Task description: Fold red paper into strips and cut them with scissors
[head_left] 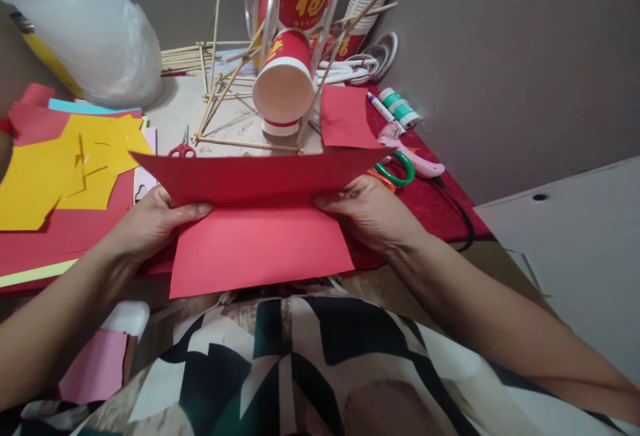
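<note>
The red paper sheet (260, 236), long axis 9-to-3 o'clock, lies over the desk (440, 209) edge, both ends pinched equally by left hand (150, 219) and right hand (367, 213) fingers.

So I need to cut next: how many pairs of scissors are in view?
2: small red-handled scissors lie left of the stick frame; green-handled scissors sit beside the right hand. Paper may hide others.

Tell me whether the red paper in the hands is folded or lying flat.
Partly folded. The red paper bends along a crease: its far half stands up, its near half lies flat. The left hand and right hand pinch the crease ends.
</note>
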